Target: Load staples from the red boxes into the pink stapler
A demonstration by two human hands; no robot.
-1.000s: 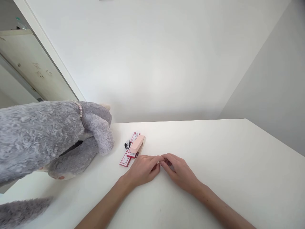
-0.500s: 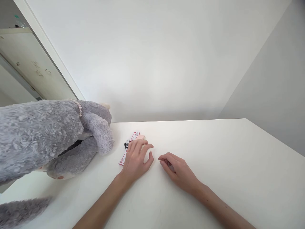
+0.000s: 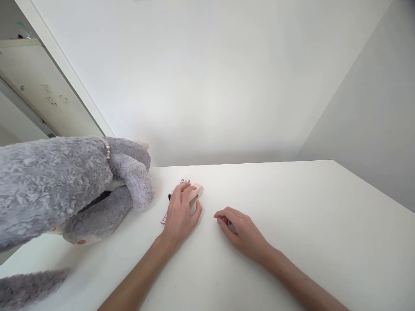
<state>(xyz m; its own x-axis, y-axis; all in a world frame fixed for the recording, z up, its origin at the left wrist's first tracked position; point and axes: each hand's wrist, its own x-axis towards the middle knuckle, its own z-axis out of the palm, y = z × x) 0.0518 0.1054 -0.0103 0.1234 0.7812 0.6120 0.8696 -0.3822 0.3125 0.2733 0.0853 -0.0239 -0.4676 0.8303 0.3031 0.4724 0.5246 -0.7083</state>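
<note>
My left hand [image 3: 180,211] curls over a pale pink stapler-like thing [image 3: 197,190], fingers on top and thumb along its near right side. Its far end sticks out past my fingers, and a dark gap shows along its side. Partly covered by the same hand is a flat white and pink box [image 3: 164,219], with a small black and silver thing [image 3: 170,196] beside it. My right hand [image 3: 238,229] rests on the white table [image 3: 292,203], its fingers bent and the tips pinched together. Something greyish shows inside its curl, too hidden to name.
A big grey plush toy [image 3: 58,181] with a bead string [image 3: 107,149] lies along the left side of the table. Its fluffy tail [image 3: 32,287] is at the lower left. Behind the table rises a white wall [image 3: 207,86].
My left hand has drawn its fingers and thumb in around the pale pink thing, which now shows farther to the right. My right hand stays in its place.
</note>
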